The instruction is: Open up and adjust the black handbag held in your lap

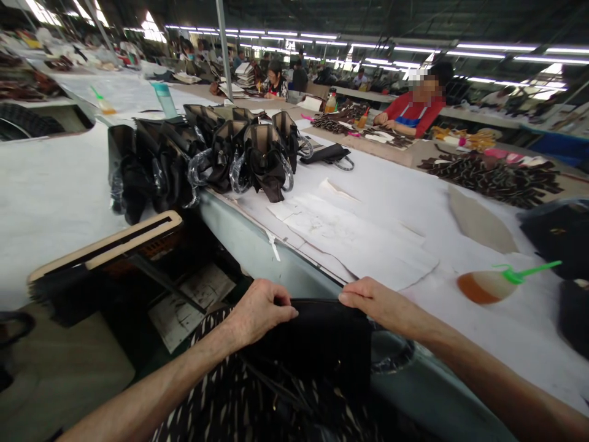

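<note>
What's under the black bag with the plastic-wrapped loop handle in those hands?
Dark cloth with cream streaks shows left of and below the black bag. The bag covers whatever lies directly beneath, so that can't be seen.

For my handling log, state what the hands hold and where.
A black bag, held along its upper edge by the left hand and the right hand.

The forearms (442,347) are bare; the black garment (207,402) has cream streaks
</note>
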Motion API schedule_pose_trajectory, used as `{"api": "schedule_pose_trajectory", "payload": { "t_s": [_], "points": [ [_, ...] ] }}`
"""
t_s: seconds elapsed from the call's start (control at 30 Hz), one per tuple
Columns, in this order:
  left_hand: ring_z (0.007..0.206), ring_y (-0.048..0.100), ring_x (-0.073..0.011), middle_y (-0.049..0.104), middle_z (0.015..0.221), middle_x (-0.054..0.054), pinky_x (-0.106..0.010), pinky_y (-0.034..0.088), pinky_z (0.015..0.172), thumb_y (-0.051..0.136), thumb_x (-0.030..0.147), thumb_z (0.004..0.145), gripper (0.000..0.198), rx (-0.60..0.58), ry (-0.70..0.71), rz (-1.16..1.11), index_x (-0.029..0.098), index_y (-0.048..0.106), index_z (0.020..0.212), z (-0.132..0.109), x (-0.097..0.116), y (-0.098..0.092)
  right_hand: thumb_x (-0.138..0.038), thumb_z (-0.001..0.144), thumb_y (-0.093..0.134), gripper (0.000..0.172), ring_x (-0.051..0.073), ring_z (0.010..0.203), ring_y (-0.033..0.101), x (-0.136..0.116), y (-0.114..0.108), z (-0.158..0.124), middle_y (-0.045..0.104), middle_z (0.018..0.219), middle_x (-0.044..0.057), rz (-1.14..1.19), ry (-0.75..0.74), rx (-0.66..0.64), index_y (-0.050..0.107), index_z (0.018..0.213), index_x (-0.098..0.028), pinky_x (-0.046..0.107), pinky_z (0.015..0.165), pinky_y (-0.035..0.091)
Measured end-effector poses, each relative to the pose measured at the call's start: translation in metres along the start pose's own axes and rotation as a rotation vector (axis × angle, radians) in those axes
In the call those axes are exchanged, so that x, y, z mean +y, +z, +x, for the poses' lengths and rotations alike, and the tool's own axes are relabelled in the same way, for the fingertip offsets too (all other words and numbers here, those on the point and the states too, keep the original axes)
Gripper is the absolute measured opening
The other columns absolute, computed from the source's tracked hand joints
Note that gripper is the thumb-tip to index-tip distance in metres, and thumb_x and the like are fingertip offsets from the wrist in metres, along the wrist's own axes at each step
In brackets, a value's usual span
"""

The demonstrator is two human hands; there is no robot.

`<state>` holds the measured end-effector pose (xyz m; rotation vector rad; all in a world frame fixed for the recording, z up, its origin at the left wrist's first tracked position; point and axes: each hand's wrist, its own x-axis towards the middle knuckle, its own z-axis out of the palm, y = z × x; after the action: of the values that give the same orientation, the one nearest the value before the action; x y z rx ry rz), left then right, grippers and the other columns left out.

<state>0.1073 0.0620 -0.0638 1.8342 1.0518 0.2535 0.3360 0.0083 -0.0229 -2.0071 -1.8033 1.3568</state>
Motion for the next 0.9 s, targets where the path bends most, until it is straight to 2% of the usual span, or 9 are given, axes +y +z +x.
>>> {"api": "schedule_pose_trajectory", "payload": {
  "t_s": [0.4,0.77,0.9],
  "points": [
    [0.048,0.039,-0.0094,0.042,0.044,0.005,-0.022,0.027,0.049,0.054,0.024,0.064,0.015,0.084,-0.091,0.136,0.015,0.054,0.052,0.005,0.016,0.002,-0.041,0.081,0.041,0.032,0.008,0.048,0.030,0.000,0.002,-0.006,0.032,0.051,-0.006,0.037,0.016,0.005,0.039,0.058,-0.018,0.022,0.046,0.022],
    [0.050,0.038,-0.0100,0.041,0.045,0.005,-0.022,0.025,0.050,0.054,0.023,0.064,0.017,0.088,-0.096,0.152,0.016,0.047,0.050,0.006,0.017,0.003,-0.040,0.082,0.041,0.033,0.008,0.048,0.030,-0.001,0.001,-0.009,0.031,0.051,-0.006,0.038,0.001,0.005,0.038,0.058,-0.018,0.022,0.046,0.022],
    [0.055,0.041,-0.0105,0.044,0.051,0.005,-0.022,0.027,0.052,0.056,0.020,0.062,0.019,0.129,-0.032,0.150,0.017,0.041,0.051,0.007,0.010,0.005,-0.040,0.082,0.040,0.032,0.008,0.049,0.029,0.000,0.002,-0.008,0.030,0.051,-0.006,0.049,-0.009,0.006,0.037,0.058,-0.018,0.022,0.046,0.021]
  ]
}}
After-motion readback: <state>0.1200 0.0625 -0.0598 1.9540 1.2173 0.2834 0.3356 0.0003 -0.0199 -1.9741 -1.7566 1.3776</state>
